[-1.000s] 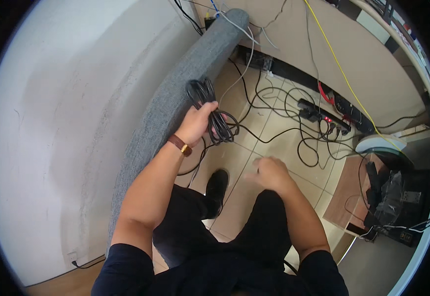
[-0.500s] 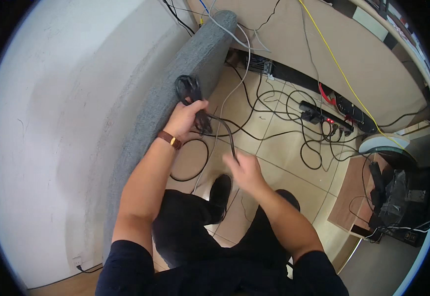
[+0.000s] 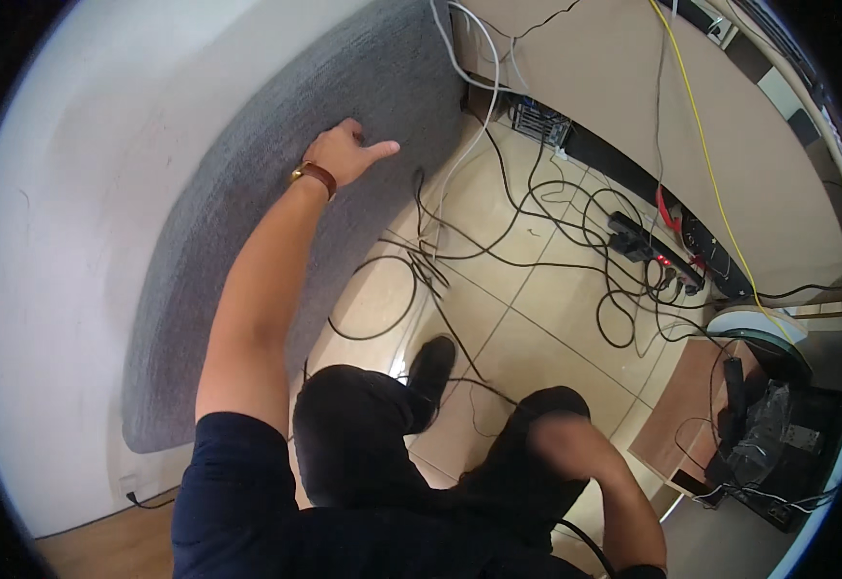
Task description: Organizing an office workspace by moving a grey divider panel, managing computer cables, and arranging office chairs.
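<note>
Cable bundle gone from left hand (image 3: 342, 154), now on grey panel (image 3: 247, 241)

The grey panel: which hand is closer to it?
Left. The left hand rests open against the grey panel. The right hand, blurred, is low by the person's knee, well away from it.

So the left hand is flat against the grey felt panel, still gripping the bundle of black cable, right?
Not quite. The left hand does rest on the grey felt panel, but it is empty and open, fingers spread. The black cables lie loose on the tiled floor below it, as the head view shows.
</note>
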Motion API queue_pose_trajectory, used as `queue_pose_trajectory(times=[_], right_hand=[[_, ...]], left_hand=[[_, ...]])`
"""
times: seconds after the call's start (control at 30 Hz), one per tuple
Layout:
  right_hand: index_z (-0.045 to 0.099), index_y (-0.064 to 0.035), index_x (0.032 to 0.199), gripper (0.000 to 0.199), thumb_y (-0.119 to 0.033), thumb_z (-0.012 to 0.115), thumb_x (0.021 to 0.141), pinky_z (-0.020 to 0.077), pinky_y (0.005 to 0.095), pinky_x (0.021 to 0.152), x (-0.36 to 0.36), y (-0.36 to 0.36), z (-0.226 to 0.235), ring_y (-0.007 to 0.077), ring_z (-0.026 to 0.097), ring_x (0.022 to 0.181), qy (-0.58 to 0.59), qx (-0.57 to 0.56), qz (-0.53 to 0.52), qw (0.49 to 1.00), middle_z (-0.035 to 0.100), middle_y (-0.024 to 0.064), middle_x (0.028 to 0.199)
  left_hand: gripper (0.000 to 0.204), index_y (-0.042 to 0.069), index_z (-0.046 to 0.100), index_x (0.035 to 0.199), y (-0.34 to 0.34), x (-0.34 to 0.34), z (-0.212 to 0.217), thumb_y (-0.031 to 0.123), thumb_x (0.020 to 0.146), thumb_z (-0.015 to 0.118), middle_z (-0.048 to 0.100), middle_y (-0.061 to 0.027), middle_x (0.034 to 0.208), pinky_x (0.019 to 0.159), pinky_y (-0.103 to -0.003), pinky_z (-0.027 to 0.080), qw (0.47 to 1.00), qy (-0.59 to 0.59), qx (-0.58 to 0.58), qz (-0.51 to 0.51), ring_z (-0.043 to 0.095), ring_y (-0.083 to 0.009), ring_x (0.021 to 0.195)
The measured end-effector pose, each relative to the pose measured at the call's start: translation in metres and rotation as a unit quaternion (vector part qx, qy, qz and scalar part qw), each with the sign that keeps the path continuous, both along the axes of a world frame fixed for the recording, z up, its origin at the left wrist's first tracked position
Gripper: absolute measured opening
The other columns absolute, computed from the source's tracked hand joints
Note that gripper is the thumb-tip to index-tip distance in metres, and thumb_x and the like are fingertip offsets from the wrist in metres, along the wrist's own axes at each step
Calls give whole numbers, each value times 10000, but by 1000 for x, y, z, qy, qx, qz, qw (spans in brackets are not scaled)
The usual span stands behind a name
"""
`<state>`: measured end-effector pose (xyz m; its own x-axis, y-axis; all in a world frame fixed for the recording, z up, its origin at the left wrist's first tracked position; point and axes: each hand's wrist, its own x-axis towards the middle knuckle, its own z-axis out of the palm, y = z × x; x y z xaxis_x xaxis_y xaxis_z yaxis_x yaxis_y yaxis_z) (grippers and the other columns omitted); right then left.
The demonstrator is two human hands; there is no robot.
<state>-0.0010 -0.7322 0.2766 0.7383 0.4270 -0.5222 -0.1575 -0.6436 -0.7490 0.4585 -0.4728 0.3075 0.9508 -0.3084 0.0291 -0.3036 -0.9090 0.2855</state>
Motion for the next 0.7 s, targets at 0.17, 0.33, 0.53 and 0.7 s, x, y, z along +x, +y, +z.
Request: queue_pose_trajectory(times=[0.17, 0.33, 0.53, 0.7], right_hand=[[607, -32, 888, 171, -178, 562, 965, 396, 247, 478, 92, 40, -1, 84, 517, 518, 97, 196, -297, 930, 534, 19, 602], [634, -48, 1001, 135, -159, 571, 956, 302, 206, 445, 154, 58, -46, 49, 423, 506, 58, 302, -360, 881, 546, -18, 663], [638, -54, 1083, 207, -158, 562, 920, 267, 227, 420, 223, 78, -19, 78, 375, 470, 106, 293, -391, 866, 540, 6, 637], [580, -9, 1165, 317, -247, 557, 957, 297, 214, 415, 264, 94, -26, 74, 415, 471, 62, 344, -373, 859, 572, 28, 681]], left_hand=[[817, 111, 474, 1380, 86, -85, 19, 366, 693, 833, 416, -169, 1468, 1068, -517, 339, 961, -224, 74, -145, 383, -354, 1362], [800, 126, 472, 1401, 247, -210, 90, 380, 726, 817, 493, -116, 1430, 1019, -612, 345, 815, -443, 267, 261, 448, -324, 1322], [805, 55, 528, 1331, 366, -274, 86, 482, 710, 809, 632, -157, 1227, 928, -403, 478, 911, -259, 78, 311, 604, -331, 1116], [899, 69, 522, 1307, 284, -213, 101, 550, 614, 832, 639, -172, 1180, 885, -449, 498, 943, -237, 156, 173, 620, -377, 1033]])
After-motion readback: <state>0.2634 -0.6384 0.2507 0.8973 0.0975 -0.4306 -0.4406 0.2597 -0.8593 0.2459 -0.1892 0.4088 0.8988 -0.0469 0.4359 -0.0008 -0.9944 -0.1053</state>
